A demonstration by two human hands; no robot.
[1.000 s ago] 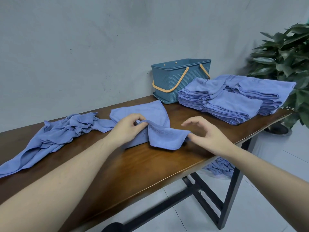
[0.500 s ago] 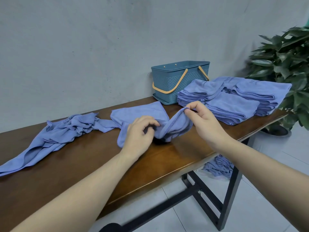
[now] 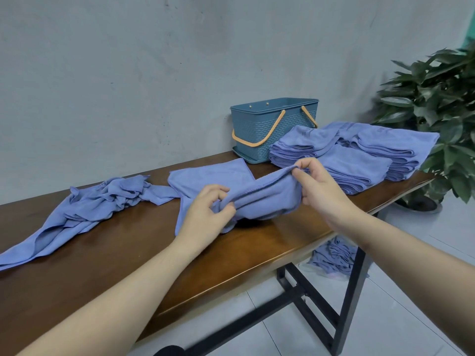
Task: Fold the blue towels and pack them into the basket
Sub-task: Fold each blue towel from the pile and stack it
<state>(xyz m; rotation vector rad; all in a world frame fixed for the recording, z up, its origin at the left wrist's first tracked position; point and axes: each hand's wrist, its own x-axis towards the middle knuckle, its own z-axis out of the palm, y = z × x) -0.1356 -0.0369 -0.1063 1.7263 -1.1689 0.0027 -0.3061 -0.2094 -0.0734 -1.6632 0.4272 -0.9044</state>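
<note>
Your two arms enter from the bottom edge, bare from the fingertips back past the elbows, with no sleeve or cuff showing on either. Your left hand (image 3: 205,211) and your right hand (image 3: 318,191) carry no glove, ring, watch or band at the wrist. Fingernails are short and unpainted where they show.

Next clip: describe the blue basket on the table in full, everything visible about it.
The basket is a rectangular, teal-blue tub that looks like plastic, with a woven-pattern wall, a smooth rim band with two small studs, and two orange handles folded down outside. It stands upright on a matching tray-like base at the back of the wooden table, near the wall. The stacks of folded towels lie right beside it, hiding its lower right corner. Neither hand touches it; its inside cannot be seen.
</note>
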